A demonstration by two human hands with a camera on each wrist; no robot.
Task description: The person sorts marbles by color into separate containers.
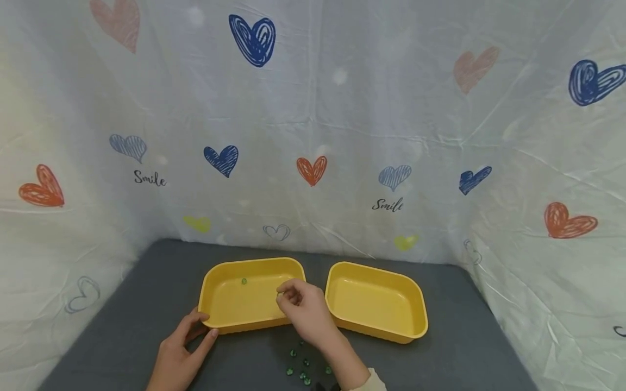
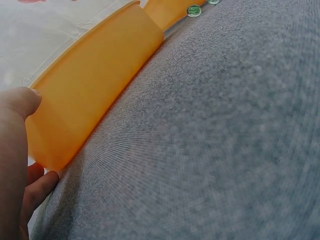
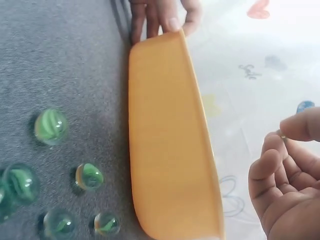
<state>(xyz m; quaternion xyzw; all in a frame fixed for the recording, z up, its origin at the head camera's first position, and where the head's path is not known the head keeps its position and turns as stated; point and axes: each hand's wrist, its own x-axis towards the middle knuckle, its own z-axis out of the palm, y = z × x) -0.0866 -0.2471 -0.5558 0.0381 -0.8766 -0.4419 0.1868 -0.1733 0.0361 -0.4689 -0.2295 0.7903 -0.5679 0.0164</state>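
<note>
My left hand (image 1: 182, 350) grips the front left corner of the left yellow tray (image 1: 239, 304), thumb and fingers on its outer walls. A single green marble (image 1: 244, 281) lies inside toward the back. Over that tray's right end, my right hand (image 1: 309, 312) pinches a small marble (image 3: 283, 136) between thumb and fingertip, mostly hidden by the fingers. In the right wrist view this hand is higher than the tray's rim. Several green-swirled glass marbles (image 3: 90, 176) lie loose on the cloth below the right forearm.
A second yellow tray (image 1: 376, 301), with nothing inside, stands to the right, a narrow gap from the first. Dark grey cloth (image 1: 469, 336) covers the table. A white curtain (image 1: 313, 108) printed with hearts hangs behind and along both sides.
</note>
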